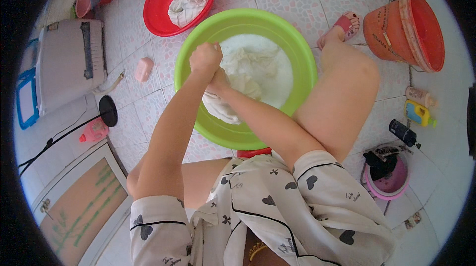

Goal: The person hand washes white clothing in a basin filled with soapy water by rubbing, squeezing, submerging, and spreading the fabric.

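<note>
Over the left side of a green plastic basin [245, 139], my two fists are close together, the left one above and beyond the right. My left hand [205, 58] and my right hand [220, 81] grip a bunched white cloth [221, 110]; most of the part inside the fingers is hidden. Its loose folds hang below my right wrist, inside the basin wall. More pale wet fabric [254, 61] lies in the foamy white water [280, 80]. Just beyond the basin, a red plastic basin [156, 24] holds another white garment [189, 5].
A pink soap bar [144, 69] lies on the tiled floor at left, near a pink detergent bottle [95, 130] and a black stand base [108, 111]. On the right are an orange bucket [390, 32], several bottles [417, 112] and a pink tub [398, 177] with dark cloth.
</note>
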### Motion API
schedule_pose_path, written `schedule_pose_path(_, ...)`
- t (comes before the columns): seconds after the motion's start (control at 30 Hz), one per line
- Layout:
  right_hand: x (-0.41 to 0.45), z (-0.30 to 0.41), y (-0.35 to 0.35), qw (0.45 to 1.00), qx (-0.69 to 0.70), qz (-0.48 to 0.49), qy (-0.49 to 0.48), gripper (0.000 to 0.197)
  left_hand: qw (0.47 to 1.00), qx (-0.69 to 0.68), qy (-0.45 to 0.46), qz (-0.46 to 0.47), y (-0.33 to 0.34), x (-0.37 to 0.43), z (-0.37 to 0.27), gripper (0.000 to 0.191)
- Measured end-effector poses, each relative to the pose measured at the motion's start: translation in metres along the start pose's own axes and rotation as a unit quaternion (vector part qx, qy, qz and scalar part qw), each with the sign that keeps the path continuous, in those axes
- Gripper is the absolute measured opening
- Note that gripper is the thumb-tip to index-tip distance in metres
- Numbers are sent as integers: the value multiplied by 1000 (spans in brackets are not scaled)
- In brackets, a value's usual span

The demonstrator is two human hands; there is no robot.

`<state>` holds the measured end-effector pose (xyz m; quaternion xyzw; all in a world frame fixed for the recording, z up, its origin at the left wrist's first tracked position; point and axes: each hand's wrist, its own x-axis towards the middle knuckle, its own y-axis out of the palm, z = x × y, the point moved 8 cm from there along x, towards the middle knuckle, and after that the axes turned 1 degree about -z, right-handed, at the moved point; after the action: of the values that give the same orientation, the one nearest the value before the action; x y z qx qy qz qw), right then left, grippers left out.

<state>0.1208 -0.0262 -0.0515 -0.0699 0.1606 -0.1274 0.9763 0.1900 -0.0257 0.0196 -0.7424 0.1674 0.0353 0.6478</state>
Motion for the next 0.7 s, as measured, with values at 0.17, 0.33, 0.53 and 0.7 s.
schedule_pose_path(0.17, -8, -4, -5, 989, -98, 70, 82, 42, 997, -46, -27, 53, 5, -3, 24, 45)
schedule_pose_path(0.33, -17, -1, -11, 981, -64, 170, 66, 60, 950, -305, -66, 34, 5, -41, 73, 57)
schedule_pose_path(0.53, -25, -8, -27, 957, -125, 257, -52, 46, 844, -509, -87, 146, 35, -84, 90, 42)
schedule_pose_path(0.7, -18, 4, -75, 979, -115, 157, -67, 30, 737, -654, -74, 156, 31, -104, 84, 36)
